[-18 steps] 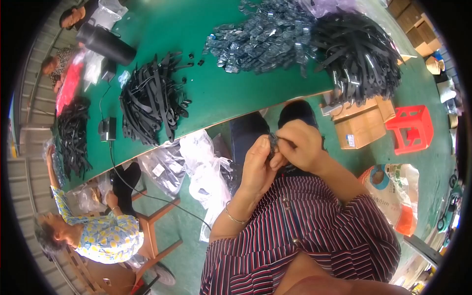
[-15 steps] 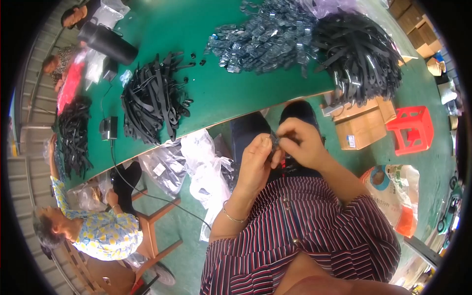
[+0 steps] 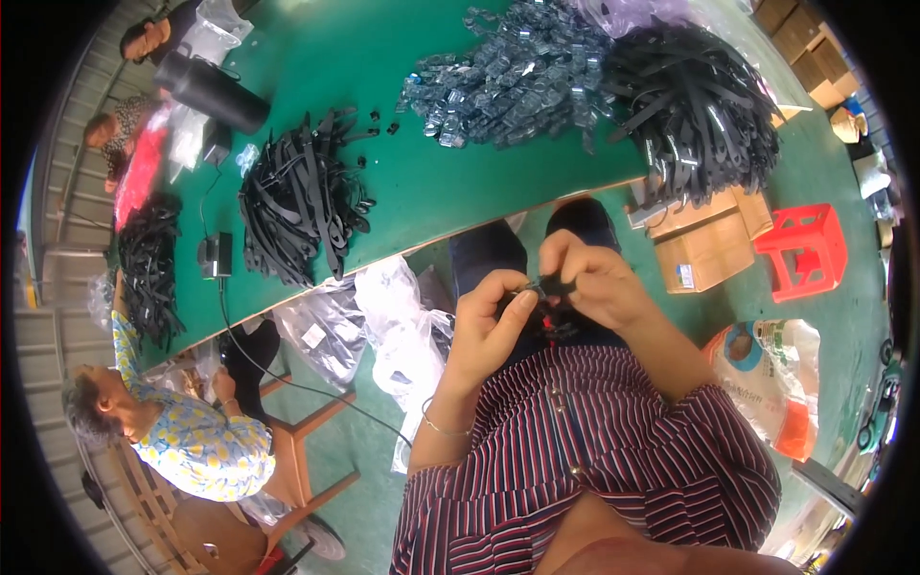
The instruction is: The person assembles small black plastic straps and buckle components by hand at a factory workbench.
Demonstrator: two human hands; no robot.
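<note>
Above my lap, my left hand [image 3: 491,326] pinches a small dark piece [image 3: 552,286] between thumb and forefinger. My right hand [image 3: 609,289] grips the same piece from the other side with its fingers curled. Fingers cover much of it, so its exact kind does not show; something dark and a bit of red lie just below it, against dark trousers. Ahead on the green table [image 3: 422,192] lie a heap of clear grey-blue plastic pieces [image 3: 522,81], a big pile of black straps [image 3: 704,110] at the right and a smaller strap pile [image 3: 297,201] at the left.
A black bottle [image 3: 213,91] and a black adapter [image 3: 216,255] with a cable stand on the table's left. A co-worker [image 3: 196,436] sits at the left. Cardboard boxes [image 3: 704,249], a red stool [image 3: 805,254] and a woven sack [image 3: 776,374] are at the right; plastic bags [image 3: 398,321] lie below the table edge.
My hands have moved slightly apart and lower, and more of the dark piece shows between them. My left hand has tilted, its thumb now pointing toward the right hand.
</note>
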